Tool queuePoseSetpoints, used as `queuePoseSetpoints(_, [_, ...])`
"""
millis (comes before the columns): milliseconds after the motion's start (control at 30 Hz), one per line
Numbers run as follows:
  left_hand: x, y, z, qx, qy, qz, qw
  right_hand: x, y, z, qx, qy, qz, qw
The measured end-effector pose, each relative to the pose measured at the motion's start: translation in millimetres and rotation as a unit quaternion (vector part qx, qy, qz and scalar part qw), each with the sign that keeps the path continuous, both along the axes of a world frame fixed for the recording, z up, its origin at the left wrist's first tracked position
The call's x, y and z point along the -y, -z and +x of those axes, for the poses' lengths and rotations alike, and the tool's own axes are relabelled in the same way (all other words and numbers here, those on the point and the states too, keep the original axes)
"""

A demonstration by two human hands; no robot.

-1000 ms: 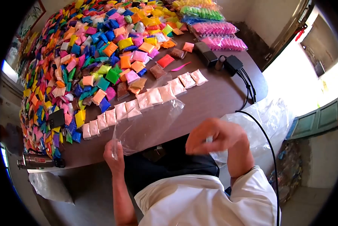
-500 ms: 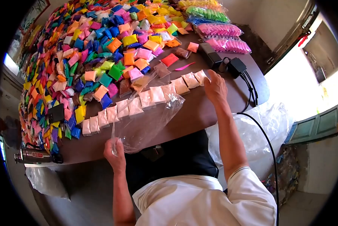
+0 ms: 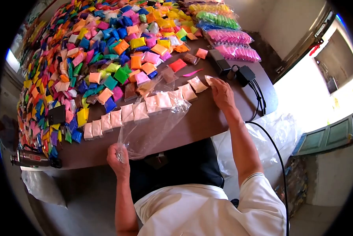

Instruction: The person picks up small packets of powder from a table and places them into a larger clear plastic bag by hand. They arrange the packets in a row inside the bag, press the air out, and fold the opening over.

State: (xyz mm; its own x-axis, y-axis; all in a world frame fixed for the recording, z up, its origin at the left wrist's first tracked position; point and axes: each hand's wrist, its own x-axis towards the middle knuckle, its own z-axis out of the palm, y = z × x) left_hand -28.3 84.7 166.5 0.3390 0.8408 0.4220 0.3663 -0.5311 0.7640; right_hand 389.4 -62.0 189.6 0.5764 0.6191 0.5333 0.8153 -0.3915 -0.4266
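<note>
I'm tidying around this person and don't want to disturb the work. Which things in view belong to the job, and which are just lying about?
Apparently in use:
Clear bag, held in the left hand
Pale packet at the right hand
Row of pale packets, partly behind the bag

Untouched, perhaps just lying about:
Metal flask
Black adapter with cables
Pink strip
Heap of coloured packets

At centre right, the bare right hand (image 3: 223,95) hides most of a small pale-pink plastic sachet (image 3: 208,80). Left of centre, the bare left hand (image 3: 118,161) covers the gripped edge of a clear plastic bag (image 3: 147,135). The bottom edge crops the white cloth shirt (image 3: 192,212); marks on the dark metal flask (image 3: 33,158), lower left, are too small to read.
</note>
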Motion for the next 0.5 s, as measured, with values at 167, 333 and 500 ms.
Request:
queuePoseSetpoints(167, [2,-2,2,-0.004,0.003,0.014,1.000,-10,-13,-8,-0.017,-0.011,0.056,0.998])
queuePoseSetpoints(333, [-1,4,1,-0.006,-0.004,0.034,0.999,-17,-9,-11,-0.031,-0.118,-0.054,0.991])
queuePoseSetpoints(500, [1,7,0,-0.001,-0.009,0.020,1.000,-18,-16,-13,-0.027,-0.110,-0.102,0.988])
